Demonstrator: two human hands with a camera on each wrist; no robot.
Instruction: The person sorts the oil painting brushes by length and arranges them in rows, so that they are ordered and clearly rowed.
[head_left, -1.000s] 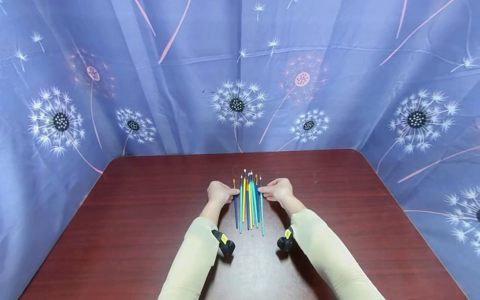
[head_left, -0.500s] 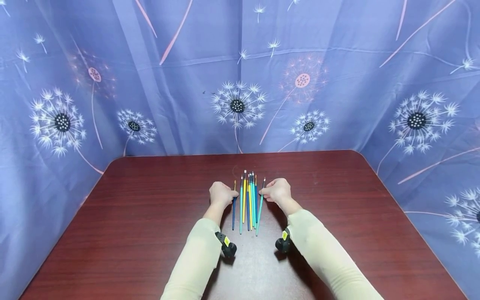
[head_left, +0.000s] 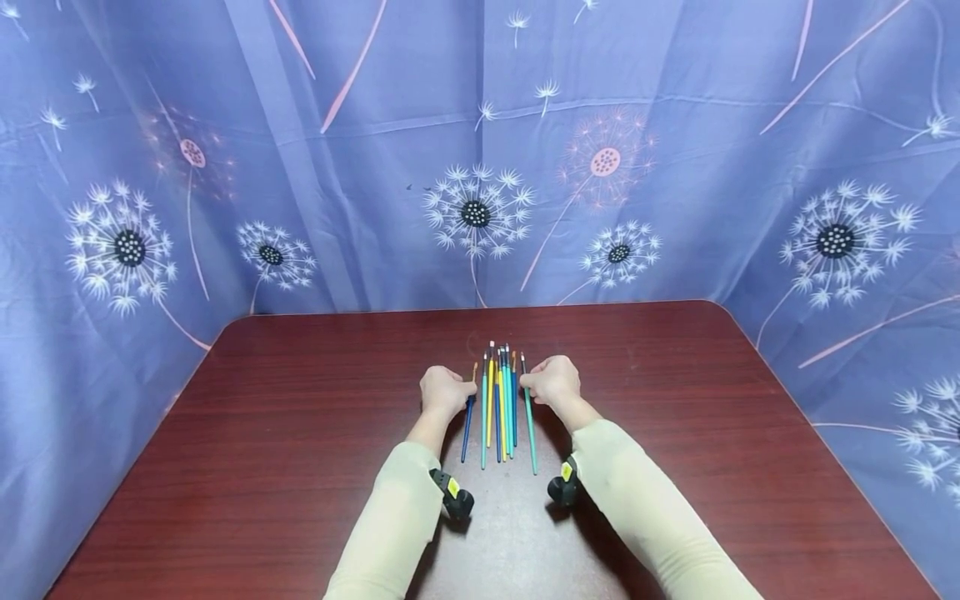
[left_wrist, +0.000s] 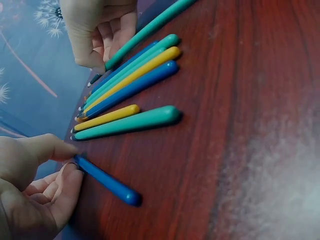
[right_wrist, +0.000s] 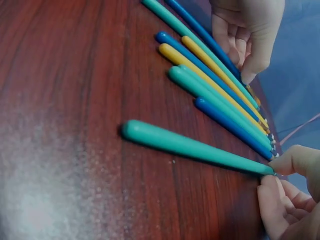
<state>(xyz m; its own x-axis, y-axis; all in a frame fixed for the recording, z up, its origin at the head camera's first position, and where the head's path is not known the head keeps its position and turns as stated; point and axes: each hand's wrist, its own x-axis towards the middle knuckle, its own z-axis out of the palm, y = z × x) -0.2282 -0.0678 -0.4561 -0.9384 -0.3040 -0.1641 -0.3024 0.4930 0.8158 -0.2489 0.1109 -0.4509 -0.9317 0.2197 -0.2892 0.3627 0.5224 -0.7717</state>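
My left hand (head_left: pixel 444 390) pinches a dark blue paintbrush (head_left: pixel 467 433) near its bristle end, thumb against fingers. In the left wrist view this blue paintbrush (left_wrist: pixel 107 181) slants away from the others. On the far side of the group, my right hand (head_left: pixel 555 382) pinches a teal paintbrush (head_left: pixel 531 433) close to its ferrule. Its rounded handle end points toward me, and the right wrist view shows the teal paintbrush (right_wrist: pixel 195 150) low over the wood. Between both hands lie several teal, yellow and blue paintbrushes (head_left: pixel 490 408), side by side, bristles pointing away from me.
The dark red wooden table (head_left: pixel 300 400) has a rounded far edge. Behind it hangs a blue curtain (head_left: pixel 375 208) with dandelion prints. Black cameras (head_left: pixel 452 496) sit on both wrists, just above the table.
The teal paintbrush in my right hand has swung, its handle end going left and then right. The blue paintbrush's handle end has tilted left. The brushes between them stay about where they were.
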